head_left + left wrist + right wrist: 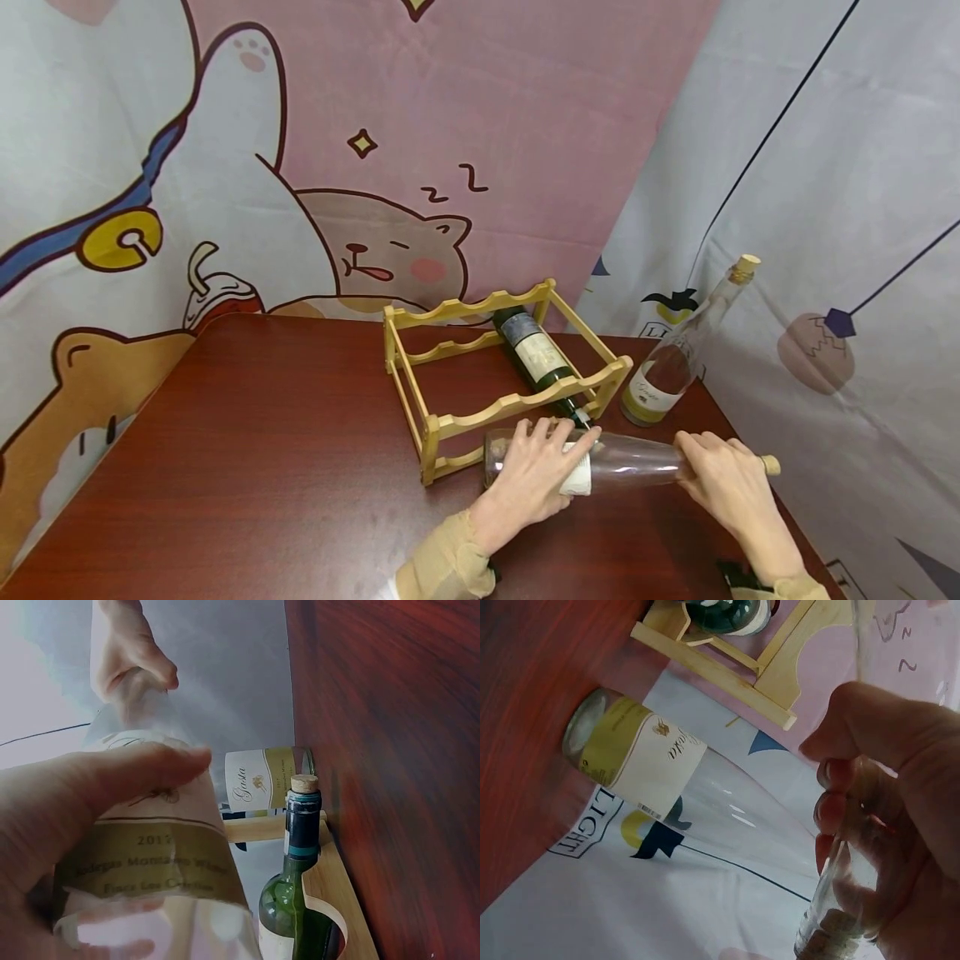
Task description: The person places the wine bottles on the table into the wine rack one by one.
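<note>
Both hands hold a clear glass wine bottle (637, 460) sideways in front of the wooden rack, its corked neck to the right. My left hand (531, 475) grips the body over the cream and gold label (157, 859). Around the neck curl the fingers of my right hand (723, 483), with the cork sticking out past them. A green wine bottle (538, 354) lies in the right-hand part of the wine rack (510, 407), its corked neck (302, 817) toward me. Behind the right hand a second clear bottle (641, 754) with a similar label stands upright.
The rack stands on a reddish-brown table (300, 458), near its back edge. A cartoon-printed cloth (525, 125) hangs right behind the table and along its right side. The upright bottle is close to the rack's right end.
</note>
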`<control>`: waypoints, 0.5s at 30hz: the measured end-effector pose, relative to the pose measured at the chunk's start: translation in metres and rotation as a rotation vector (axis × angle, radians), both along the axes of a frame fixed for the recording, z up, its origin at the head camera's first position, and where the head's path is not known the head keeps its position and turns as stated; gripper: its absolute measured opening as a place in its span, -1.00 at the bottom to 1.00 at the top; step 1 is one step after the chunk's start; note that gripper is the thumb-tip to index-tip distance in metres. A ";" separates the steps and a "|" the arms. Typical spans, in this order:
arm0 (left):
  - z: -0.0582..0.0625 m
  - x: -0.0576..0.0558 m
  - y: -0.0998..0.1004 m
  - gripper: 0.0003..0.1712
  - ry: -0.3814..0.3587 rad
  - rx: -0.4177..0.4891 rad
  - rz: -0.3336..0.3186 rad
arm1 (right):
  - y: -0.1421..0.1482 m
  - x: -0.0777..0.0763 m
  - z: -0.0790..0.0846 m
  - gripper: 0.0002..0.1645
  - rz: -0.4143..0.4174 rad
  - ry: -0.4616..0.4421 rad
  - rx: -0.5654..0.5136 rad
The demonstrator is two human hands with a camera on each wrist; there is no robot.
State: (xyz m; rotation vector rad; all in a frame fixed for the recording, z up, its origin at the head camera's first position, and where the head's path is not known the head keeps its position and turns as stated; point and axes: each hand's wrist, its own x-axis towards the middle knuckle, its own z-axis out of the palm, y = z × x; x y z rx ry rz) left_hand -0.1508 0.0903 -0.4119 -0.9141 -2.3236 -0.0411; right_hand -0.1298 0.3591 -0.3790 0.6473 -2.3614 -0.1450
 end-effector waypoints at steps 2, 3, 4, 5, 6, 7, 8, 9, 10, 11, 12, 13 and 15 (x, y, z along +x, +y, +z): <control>-0.001 -0.001 0.000 0.14 0.000 0.009 -0.019 | 0.001 0.003 -0.001 -0.50 -0.026 -0.012 -0.008; 0.000 -0.001 0.000 0.13 -0.006 0.012 -0.031 | 0.002 0.004 -0.002 -0.47 -0.036 -0.018 -0.012; 0.000 -0.002 0.000 0.11 -0.017 0.018 -0.046 | 0.002 0.005 -0.003 -0.44 -0.044 -0.020 -0.018; 0.001 -0.002 0.000 0.09 -0.030 0.023 -0.062 | 0.003 0.006 -0.003 -0.44 -0.053 -0.022 -0.021; 0.001 -0.003 -0.001 0.05 -0.046 0.027 -0.079 | 0.003 0.007 -0.004 -0.45 -0.062 -0.024 -0.028; 0.002 -0.003 -0.001 0.01 -0.062 0.035 -0.095 | 0.004 0.008 -0.004 -0.46 -0.070 -0.026 -0.035; 0.003 -0.004 -0.002 -0.04 -0.079 0.047 -0.111 | 0.005 0.009 -0.005 -0.48 -0.077 -0.028 -0.043; 0.005 -0.004 -0.002 -0.09 -0.095 0.060 -0.125 | 0.005 0.009 -0.005 -0.49 -0.085 -0.033 -0.049; 0.006 -0.005 -0.003 -0.15 -0.103 0.074 -0.136 | 0.006 0.010 -0.006 -0.48 -0.092 -0.039 -0.056; 0.007 -0.006 -0.004 -0.21 -0.103 0.089 -0.143 | 0.007 0.011 -0.006 -0.49 -0.101 -0.044 -0.061; 0.008 -0.007 -0.005 -0.27 -0.102 0.109 -0.147 | 0.007 0.012 -0.006 -0.49 -0.108 -0.048 -0.068; 0.009 -0.009 -0.007 -0.32 -0.095 0.130 -0.148 | 0.007 0.013 -0.007 -0.49 -0.116 -0.052 -0.074; 0.010 -0.012 -0.011 -0.40 -0.066 0.171 -0.139 | 0.008 0.014 -0.009 -0.50 -0.129 -0.059 -0.083</control>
